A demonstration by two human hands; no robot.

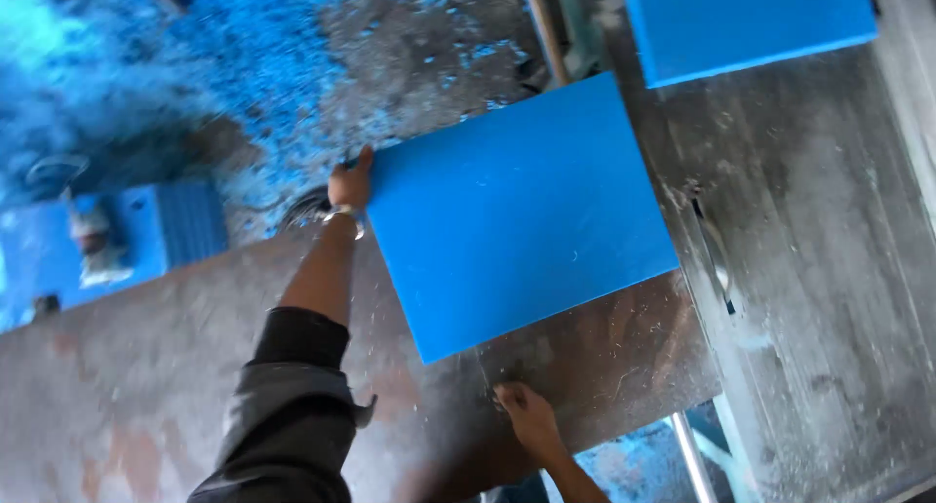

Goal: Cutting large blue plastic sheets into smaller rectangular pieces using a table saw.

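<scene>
A flat blue rectangular board [517,211] lies on a rusty metal table [146,367]. My left hand [351,183] grips the board's far left corner, arm stretched forward in a dark sleeve, with a metal bracelet on the wrist. Resting flat on the table just below the board's near edge is my right hand [525,413], fingers spread and holding nothing.
A second blue board [741,20] lies at the top right. A saw blade slot [715,259] cuts the grey dusty table surface to the right. Blue shavings [195,64] cover the floor at the top left. A blue machine part [117,235] sits at the left.
</scene>
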